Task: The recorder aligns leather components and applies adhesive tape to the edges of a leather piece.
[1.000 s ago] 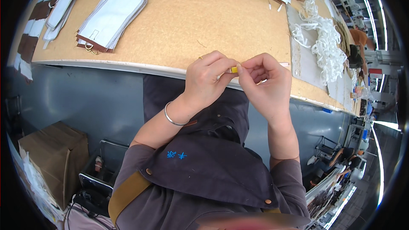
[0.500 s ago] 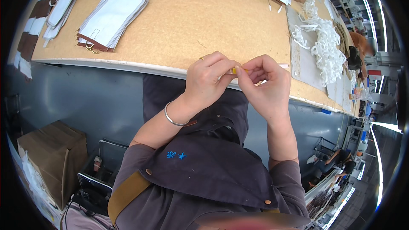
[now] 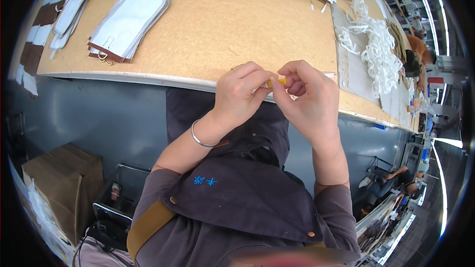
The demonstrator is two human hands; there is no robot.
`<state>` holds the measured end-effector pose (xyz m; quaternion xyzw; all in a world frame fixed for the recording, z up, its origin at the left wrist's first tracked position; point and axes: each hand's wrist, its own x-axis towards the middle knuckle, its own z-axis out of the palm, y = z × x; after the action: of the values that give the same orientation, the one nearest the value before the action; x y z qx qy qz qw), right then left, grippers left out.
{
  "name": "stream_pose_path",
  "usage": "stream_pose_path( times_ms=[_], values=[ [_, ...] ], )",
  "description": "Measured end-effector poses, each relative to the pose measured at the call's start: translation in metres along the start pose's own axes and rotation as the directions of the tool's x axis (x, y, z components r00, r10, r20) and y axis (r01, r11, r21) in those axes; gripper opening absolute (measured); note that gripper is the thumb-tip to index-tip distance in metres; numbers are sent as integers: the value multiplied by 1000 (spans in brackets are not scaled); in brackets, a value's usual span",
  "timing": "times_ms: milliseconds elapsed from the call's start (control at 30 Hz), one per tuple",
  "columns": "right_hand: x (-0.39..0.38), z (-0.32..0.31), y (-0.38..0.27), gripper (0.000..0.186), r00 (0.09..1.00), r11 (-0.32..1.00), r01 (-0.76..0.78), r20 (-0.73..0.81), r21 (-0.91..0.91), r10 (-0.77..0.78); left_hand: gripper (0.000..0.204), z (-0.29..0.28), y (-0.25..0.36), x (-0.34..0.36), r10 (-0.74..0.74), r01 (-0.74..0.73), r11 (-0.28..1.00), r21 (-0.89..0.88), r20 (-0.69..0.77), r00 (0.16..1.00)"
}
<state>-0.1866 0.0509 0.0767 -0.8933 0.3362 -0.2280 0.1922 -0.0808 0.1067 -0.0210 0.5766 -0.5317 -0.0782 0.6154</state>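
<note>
Close to the table's front edge, my left hand (image 3: 241,88) and my right hand (image 3: 310,94) meet fingertip to fingertip. Between them is a small yellow piece (image 3: 282,81), pinched from both sides; my fingers cover most of it, so its kind cannot be made out. The left thumb and forefinger close on its left end, where a pale bit shows. Thumb and forefinger of the right hand grip the other end, the remaining fingers curled in. Just beyond the right hand, a pale thin strip (image 3: 328,74) lies on the table.
On the brown table (image 3: 208,29), a stack of white-faced pieces with brown edges and metal rings (image 3: 128,22) lies at left, more pieces (image 3: 71,12) beyond it. Tangled white ribbon (image 3: 378,62) heaps at right. A brown box (image 3: 64,183) and a black-framed chair (image 3: 116,193) stand at lower left.
The right hand has turned a little and shifted slightly, baring more of the yellow piece. The left hand has hardly moved, and both still pinch it.
</note>
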Motion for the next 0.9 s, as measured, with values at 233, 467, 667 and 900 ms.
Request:
stream_pose_path(
  times_ms=[233,467,667,900],
  values=[
    [4,-10,15,25,1000,999,-27,-7,27,27,19,-4,1,1,-47,47,998,-37,20,999],
    [5,-21,45,24,952,965,230,234,-125,-196,17,-15,1,4,-116,154,951,-268,151,982],
    [2,-25,39,16,946,936,283,224,-208,-237,24,-15,14,14,-213,226,909,-350,77,974],
    [-3,-26,37,12,959,931,279,124,-235,-256,27,-34,14,20,38,6,976,-216,201,979]
  ],
)
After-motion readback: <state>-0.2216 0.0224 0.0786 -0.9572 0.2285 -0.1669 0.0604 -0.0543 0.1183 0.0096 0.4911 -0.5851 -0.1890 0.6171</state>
